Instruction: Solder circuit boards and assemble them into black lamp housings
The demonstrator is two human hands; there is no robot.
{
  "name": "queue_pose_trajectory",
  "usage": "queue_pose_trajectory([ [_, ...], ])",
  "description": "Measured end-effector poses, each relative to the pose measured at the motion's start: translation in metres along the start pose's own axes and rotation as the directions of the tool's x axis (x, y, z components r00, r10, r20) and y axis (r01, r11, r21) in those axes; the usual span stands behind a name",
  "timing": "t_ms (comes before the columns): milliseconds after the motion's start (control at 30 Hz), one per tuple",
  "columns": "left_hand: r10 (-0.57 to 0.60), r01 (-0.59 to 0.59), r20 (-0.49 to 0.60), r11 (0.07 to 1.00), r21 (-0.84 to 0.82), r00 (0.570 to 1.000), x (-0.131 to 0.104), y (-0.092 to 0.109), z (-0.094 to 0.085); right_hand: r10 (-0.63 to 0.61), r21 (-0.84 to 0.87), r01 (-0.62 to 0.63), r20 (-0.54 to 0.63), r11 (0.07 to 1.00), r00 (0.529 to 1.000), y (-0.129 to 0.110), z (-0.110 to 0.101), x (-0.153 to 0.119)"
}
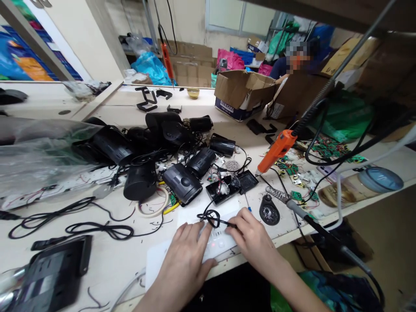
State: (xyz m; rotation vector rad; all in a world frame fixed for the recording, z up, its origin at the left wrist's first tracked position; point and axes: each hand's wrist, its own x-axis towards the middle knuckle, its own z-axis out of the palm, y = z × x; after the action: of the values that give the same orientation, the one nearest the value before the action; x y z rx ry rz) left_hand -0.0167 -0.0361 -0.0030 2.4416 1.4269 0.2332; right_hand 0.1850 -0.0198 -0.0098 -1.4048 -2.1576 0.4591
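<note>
Over the white power strip (224, 239), the right hand's (251, 236) narrow grip holds the black cord (224, 222), seemingly for control; at its left, the left hand (186, 249) apparently steadies it, grip unclear.

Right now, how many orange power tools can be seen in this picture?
2: one orange power tool hangs at the back, left of the open cardboard box; the other orange power tool hangs tilted over the bench, right of centre. Clutter may hide more.

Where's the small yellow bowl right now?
In the head view, the small yellow bowl is near the top centre on the white work surface, between the loose black brackets and the open cardboard box to its right.
</note>
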Motion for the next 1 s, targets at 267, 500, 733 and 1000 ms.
queue_pose_trajectory([
  [267,-0.073,0.075,0.053,0.996,-0.039,0.996,0.003,0.001,-0.001,-0.076,0.012,0.077,-0.061,0.997,0.995,0.005,0.009,-0.002],
  [500,-0.06,0.06,0.056,0.998,-0.008,0.997,0.005,0.0,0.001,-0.081,0.06,0.102,-0.284,0.993,0.956,-0.01,-0.013,0.003],
  [733,-0.089,0.046,-0.099,0.927,-0.373,0.991,-0.006,-0.017,0.005,-0.203,-0.053,0.197,-0.221,0.979,0.954,-0.031,-0.013,0.016],
  [1000,-0.422,0.198,0.011,0.401,-0.895,0.907,-0.012,-0.034,-0.065,-0.492,0.005,0.492,-0.006,0.871,0.871,-0.068,0.015,0.019],
])
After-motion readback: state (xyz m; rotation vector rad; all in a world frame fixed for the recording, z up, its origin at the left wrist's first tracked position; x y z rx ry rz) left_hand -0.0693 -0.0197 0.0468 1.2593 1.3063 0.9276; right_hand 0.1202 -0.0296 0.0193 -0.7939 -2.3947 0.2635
